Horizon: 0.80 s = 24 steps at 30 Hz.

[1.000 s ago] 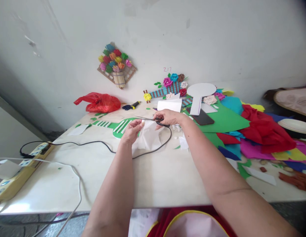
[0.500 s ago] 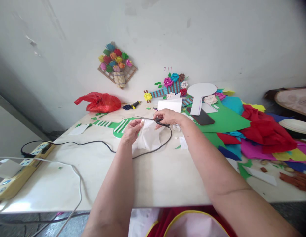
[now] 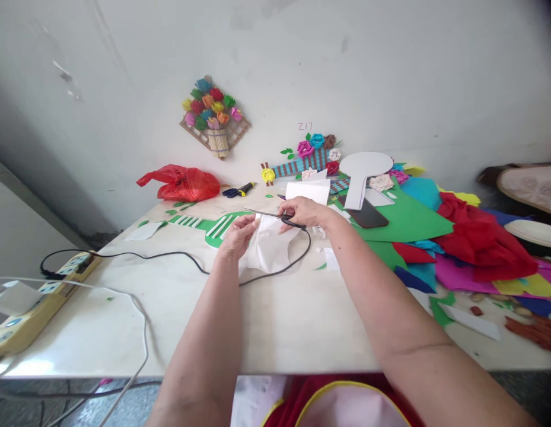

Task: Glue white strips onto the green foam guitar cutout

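Observation:
My left hand (image 3: pixel 238 236) pinches the left edge of a white sheet of paper (image 3: pixel 270 249) held just above the table. My right hand (image 3: pixel 304 212) is closed round the black handles of a pair of scissors (image 3: pixel 275 216), whose blades point left across the top of the sheet. A green cut-out shape with white strips (image 3: pixel 212 228) lies on the table behind my left hand. A black cable (image 3: pixel 177 255) loops under the paper.
A heap of coloured paper sheets (image 3: pixel 453 237) covers the right of the white table (image 3: pixel 279 320). A red plastic bag (image 3: pixel 181 184), a second pair of scissors (image 3: pixel 237 191), paper-flower crafts (image 3: pixel 308 155) and a dark phone (image 3: pixel 366 214) sit by the wall. A power strip (image 3: pixel 30 308) lies at the left.
None in the hands, paper or scissors; the view has only shifted slightly.

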Each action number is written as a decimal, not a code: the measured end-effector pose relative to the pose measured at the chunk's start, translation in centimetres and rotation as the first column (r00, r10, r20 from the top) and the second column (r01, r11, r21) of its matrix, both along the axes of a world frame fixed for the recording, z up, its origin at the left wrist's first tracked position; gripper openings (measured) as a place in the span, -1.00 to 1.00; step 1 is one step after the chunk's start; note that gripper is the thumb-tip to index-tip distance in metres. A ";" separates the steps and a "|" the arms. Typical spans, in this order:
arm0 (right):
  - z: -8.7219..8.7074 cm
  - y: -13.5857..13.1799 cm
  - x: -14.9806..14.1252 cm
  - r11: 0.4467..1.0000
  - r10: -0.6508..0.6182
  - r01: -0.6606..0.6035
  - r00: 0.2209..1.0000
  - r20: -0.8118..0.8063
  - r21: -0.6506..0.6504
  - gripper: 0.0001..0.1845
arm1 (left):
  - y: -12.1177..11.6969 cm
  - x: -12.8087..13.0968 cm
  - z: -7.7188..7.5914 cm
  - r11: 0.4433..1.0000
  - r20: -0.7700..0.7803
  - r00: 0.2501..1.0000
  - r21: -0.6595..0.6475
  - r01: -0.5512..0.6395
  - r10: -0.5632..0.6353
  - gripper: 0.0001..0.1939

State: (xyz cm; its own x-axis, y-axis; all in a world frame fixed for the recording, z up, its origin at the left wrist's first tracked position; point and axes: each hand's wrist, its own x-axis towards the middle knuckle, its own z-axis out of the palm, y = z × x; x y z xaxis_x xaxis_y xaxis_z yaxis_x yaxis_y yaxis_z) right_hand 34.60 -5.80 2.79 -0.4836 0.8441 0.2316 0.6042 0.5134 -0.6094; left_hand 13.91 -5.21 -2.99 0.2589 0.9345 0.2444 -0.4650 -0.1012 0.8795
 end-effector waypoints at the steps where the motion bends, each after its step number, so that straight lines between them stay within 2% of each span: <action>1: 0.0 0.0 0.0 1.000 0.009 -0.009 1.000 0.007 -0.012 -0.55 | 0.0 0.0 0.0 1.000 -0.001 1.000 0.002 0.006 -0.006 -0.75; 13: 0.5 -0.6 -0.4 0.999 -0.034 0.032 0.990 0.134 0.018 -0.50 | 0.0 0.0 -0.1 0.998 -0.052 0.997 0.030 0.051 -0.049 -0.79; 18: 0.3 -0.5 -0.4 0.999 -0.032 0.030 0.995 0.100 0.024 -0.53 | 0.2 -0.1 -0.4 0.998 -0.032 0.998 0.015 0.057 -0.057 -0.78; 24: -0.1 -0.2 -0.5 1.000 0.004 -0.004 1.000 -0.029 0.003 -0.56 | 0.2 -0.2 -0.4 0.998 -0.019 0.997 0.003 0.070 -0.070 -0.76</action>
State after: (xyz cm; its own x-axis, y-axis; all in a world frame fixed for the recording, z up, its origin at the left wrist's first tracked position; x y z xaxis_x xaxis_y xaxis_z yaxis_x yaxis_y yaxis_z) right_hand 34.12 -5.98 2.68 -0.4801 0.8415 0.2479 0.5841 0.5175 -0.6254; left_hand 13.74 -5.03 -3.39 0.3281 0.9130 0.2426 -0.4543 -0.0726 0.8879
